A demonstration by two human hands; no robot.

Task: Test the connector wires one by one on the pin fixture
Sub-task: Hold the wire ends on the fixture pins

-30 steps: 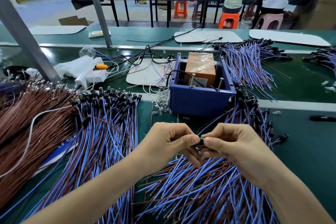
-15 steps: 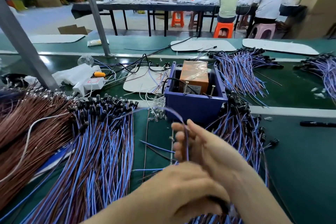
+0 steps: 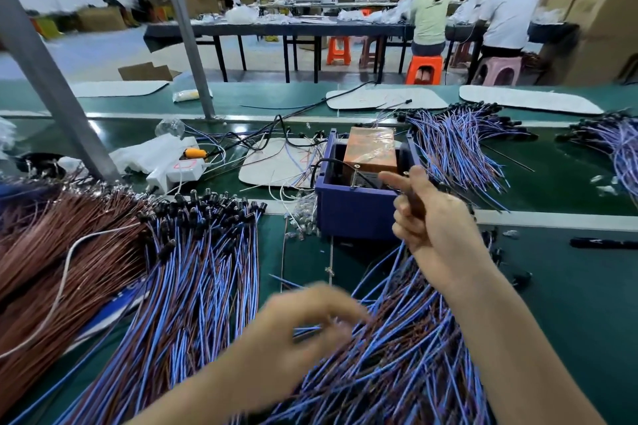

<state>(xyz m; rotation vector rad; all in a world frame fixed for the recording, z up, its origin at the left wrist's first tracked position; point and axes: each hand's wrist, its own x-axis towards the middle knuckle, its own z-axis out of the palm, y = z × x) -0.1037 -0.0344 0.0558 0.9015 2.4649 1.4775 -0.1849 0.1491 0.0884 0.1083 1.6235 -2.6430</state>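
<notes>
— How many heaps of wire lie on the green bench (image 3: 569, 304)?

— Five. There is one all-brown heap (image 3: 51, 252) at the left edge and four blue-and-brown ones. Of those, one bundle (image 3: 196, 269) lies just beside the brown heap and one near pile (image 3: 407, 362) sits at the front edge. One fan (image 3: 455, 145) spreads behind the fixture toward the far edge, and one last heap (image 3: 611, 138) is at the right edge.

— And the pin fixture (image 3: 355, 217)?

— One, blue, in the middle of the bench. It holds one orange block (image 3: 371, 148), and two upright pins (image 3: 355, 177) stand by its near wall.

— The hands?

— Two. The right hand (image 3: 435, 228) is raised at the fixture's near right corner, thumb stuck out close to the pins. Its four fingers are curled round what looks like the dark end of one connector wire (image 3: 415, 205); the view is poor there. The left hand (image 3: 300, 331) hovers over the near pile with bent fingers. It is so blurred that I cannot tell whether it holds a wire.

— Anything else?

— One white power strip (image 3: 176, 171) toward the left edge and one black pen (image 3: 604, 243) near the right edge. Beyond the bench sit two people, one in a pale top (image 3: 429, 14) and one in white (image 3: 507, 7).
</notes>
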